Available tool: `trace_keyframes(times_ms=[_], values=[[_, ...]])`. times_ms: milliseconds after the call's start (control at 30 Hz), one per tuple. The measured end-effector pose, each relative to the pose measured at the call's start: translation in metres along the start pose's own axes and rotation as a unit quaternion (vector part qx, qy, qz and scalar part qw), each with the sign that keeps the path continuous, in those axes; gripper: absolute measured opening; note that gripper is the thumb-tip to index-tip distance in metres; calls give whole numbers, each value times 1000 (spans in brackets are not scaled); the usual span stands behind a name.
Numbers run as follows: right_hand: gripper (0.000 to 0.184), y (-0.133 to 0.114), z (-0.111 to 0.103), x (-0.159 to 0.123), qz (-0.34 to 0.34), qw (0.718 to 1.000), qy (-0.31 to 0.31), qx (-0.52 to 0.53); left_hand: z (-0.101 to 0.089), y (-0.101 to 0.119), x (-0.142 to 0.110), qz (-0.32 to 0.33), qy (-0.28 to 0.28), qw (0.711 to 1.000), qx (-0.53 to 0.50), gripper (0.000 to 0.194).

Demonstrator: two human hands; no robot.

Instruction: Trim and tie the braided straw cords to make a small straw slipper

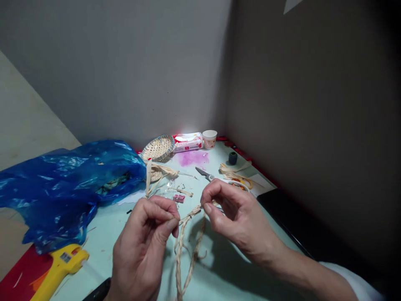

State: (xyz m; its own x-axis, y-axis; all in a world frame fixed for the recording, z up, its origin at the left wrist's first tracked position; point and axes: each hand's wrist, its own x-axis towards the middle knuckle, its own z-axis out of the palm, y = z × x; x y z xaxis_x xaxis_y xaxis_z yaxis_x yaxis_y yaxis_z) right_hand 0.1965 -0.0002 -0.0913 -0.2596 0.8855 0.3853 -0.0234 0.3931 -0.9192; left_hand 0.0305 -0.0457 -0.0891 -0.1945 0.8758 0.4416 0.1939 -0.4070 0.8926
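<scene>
A braided cord of pale straw-like fibre (178, 267) hangs in a loop below my hands, over the table. My left hand (144, 242) is closed, thumb and forefinger pinching the cord near its upper left bend. Across from it, my right hand (233, 213) pinches the cord's upper right part between thumb and fingertips. A short stretch of braid runs between the two pinches. Loose fibre ends stick out from the strands. Just beyond my right hand lie scissors (205, 174), blades pointing left, their handles partly hidden by the hand.
On the left are a blue plastic bag (72, 171) and a yellow glue gun (64, 267). Behind stand a woven basket (158, 148), a tissue pack (189, 142) and a paper cup (209, 139). A dark thread spool (232, 157) and fibre strips (234, 168) lie right.
</scene>
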Motion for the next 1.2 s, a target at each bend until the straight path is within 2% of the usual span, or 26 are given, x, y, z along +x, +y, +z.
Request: trace_keyframes(times_ms=[100, 200, 267, 333, 400, 433, 567, 733, 967, 1100, 1200], values=[[8, 4, 0, 1, 27, 999, -20, 35, 5, 0, 3, -89, 25, 995, -29, 12], [9, 10, 0, 2, 17, 1000, -22, 14, 7, -4, 6, -218, -3, 971, -97, 12], [10, 14, -1, 3, -6, 999, -6, -35, 7, -7, 7, -312, -57, 929, -193, 19], [11, 17, -3, 4, -19, 997, 9, -70, 7, -9, 7, -388, -120, 869, -284, 32], [10, 20, -5, 5, -15, 997, 13, -76, 7, -9, 6, -417, -166, 829, -334, 39], [10, 20, -5, 6, -11, 997, 13, -73, 8, -8, 6, -416, -180, 822, -345, 37], [8, 20, -5, 5, 0, 999, 5, -54, 10, -3, 2, -402, -206, 819, -354, 17], [8, 16, -2, 2, 2, 999, -3, -32, 12, -1, -3, -419, -199, 824, -325, 7], [9, 12, 2, 1, -13, 998, -20, -59, 12, 3, -4, -428, -155, 848, -271, 13], [9, 12, 2, 1, -19, 998, -22, -54, 13, -1, -4, -425, -156, 851, -268, 16], [4, 10, 0, 2, 2, 999, -19, -27, 12, -4, -4, -405, -151, 863, -263, 16]])
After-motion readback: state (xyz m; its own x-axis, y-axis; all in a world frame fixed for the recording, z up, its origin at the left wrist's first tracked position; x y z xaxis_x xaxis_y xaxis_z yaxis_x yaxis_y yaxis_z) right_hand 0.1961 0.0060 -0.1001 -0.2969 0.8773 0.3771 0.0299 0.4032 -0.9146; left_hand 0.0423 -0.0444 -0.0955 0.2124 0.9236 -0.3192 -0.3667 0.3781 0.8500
